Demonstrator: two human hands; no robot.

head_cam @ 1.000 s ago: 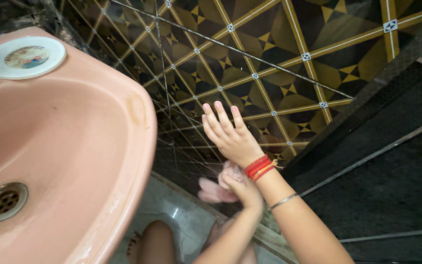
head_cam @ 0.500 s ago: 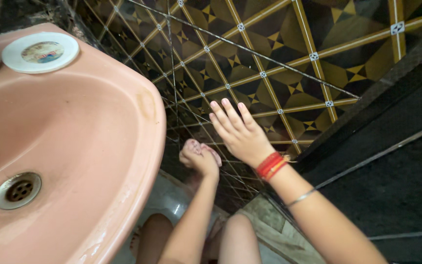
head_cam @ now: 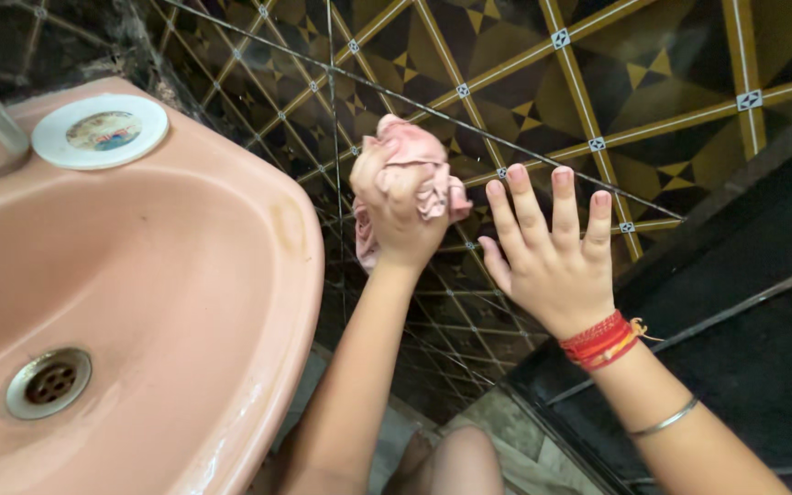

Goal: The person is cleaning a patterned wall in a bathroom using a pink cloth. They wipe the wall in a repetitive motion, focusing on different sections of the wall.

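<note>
Head view, left hand: the left hand (head_cam: 396, 206) is balled up tight around a pink cloth (head_cam: 419, 170), fingers curled over it and pressing it against the tiled wall (head_cam: 524, 82).
Head view, cloth: bunched, with no clear long axis; a fold pokes out above the knuckles and another hangs below the palm, toward the wrist. It is wholly inside the left hand's grasp and touches the wall.
Head view, right hand: the right hand (head_cam: 552, 247) is empty, its fingers spread apart and laid flat on the same wall, palm to the tiles, fingertips pointing up.
Hands to each other: apart but near; the right hand sits just to the right of the left and a little lower, thumb side toward the cloth, with a narrow strip of tile between thumb and cloth.
Which hand is nearer: the left, since it already has the cloth; the right does not touch it.
Wall from the hands: straight ahead of both palms, dark with gold diagonal lines, running on above and to the right of the hands.
Wrist of the right arm: red thread bands (head_cam: 602, 339) close to the hand, a thin metal bangle (head_cam: 662, 420) further down the forearm.
Left of the left hand: a pink basin (head_cam: 258, 266), its rim near the left forearm but apart from it, with a drain (head_cam: 48, 381) and a round white lid (head_cam: 100, 131) on its ledge.
Below the hands: the person's knee, partly seen.
</note>
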